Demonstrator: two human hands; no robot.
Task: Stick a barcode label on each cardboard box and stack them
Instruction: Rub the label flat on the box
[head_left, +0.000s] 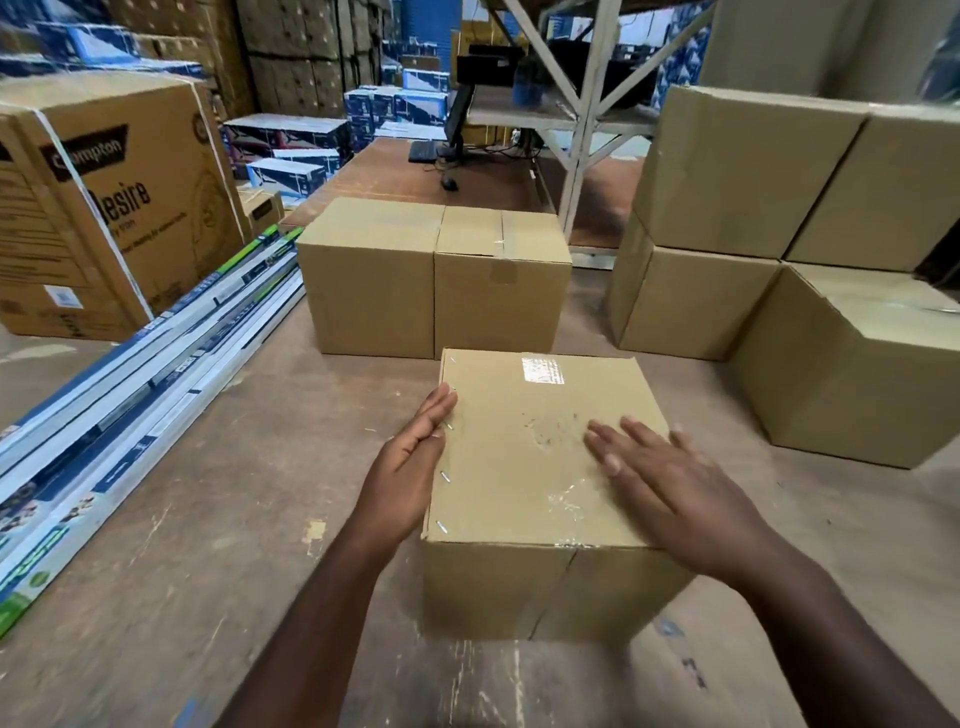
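Observation:
A plain cardboard box (519, 415) sits on the floor right in front of me, its top side stapled along the left edge and patched with clear tape. My left hand (410, 457) lies flat against the box's left edge, fingers straight. My right hand (670, 483) is spread flat over the right part of the top. Two more plain boxes (434, 280) stand side by side behind it. A stack of similar boxes (753, 208) rises at the right. No barcode label is visible on the near box.
Long flat blue-and-white cartons (130, 374) lie on the floor at the left. A big printed carton (104, 197) stands behind them. A metal rack post (587, 119) and a desk with a monitor (462, 119) are at the back.

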